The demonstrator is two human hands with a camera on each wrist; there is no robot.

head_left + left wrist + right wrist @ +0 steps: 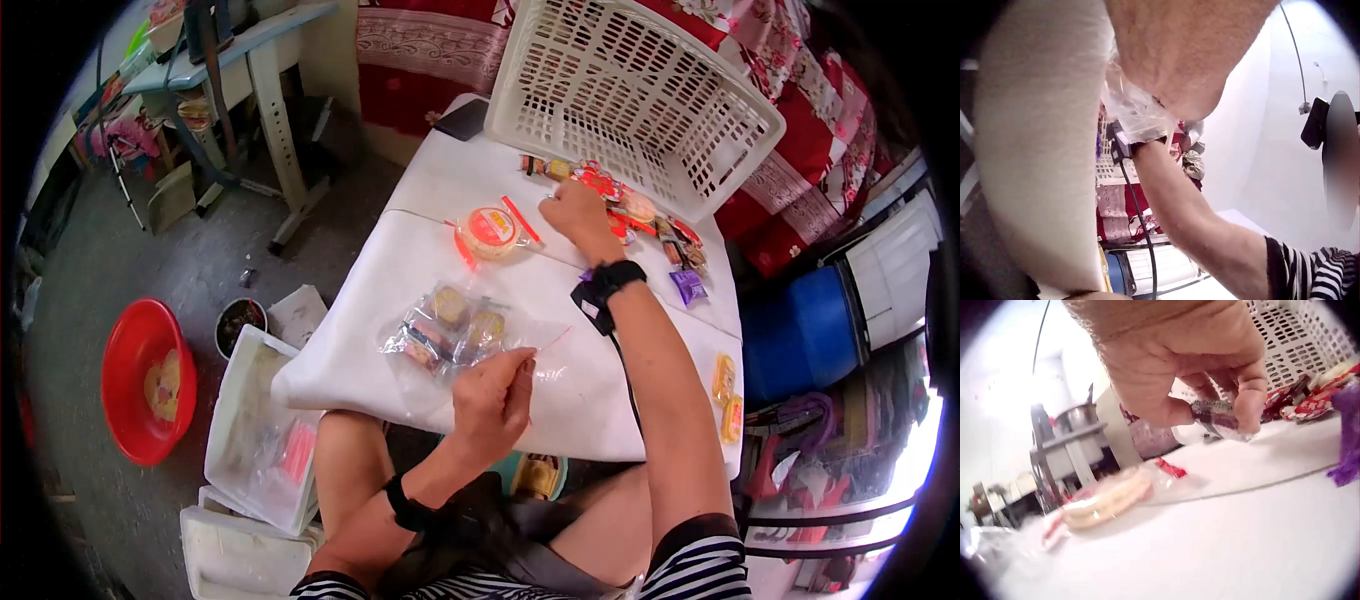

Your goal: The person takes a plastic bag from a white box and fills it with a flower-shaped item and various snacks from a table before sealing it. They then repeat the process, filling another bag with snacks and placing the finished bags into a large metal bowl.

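My left hand [488,402] pinches the edge of a clear plastic bag [548,378] near the front of the table. Inside the bag lie several small wrapped snacks [450,308]. The same bag [1138,115] hangs below the hand in the left wrist view. Farther back, my right hand [582,222] is over the table beside a pile of wrapped snacks [600,182]. Between its thumb and fingers it grips a small dark-wrapped snack [1215,414], best seen in the right wrist view. A round packet of pale crackers [488,234] with red ends lies left of that hand.
A white plastic basket [640,90] stands tilted at the table's back. On the right lie a purple packet [688,287] and yellow packets [724,380]. A dark phone-like slab [462,120] is at the back left. A red basin [125,400] and white foam boxes [235,425] sit on the floor.
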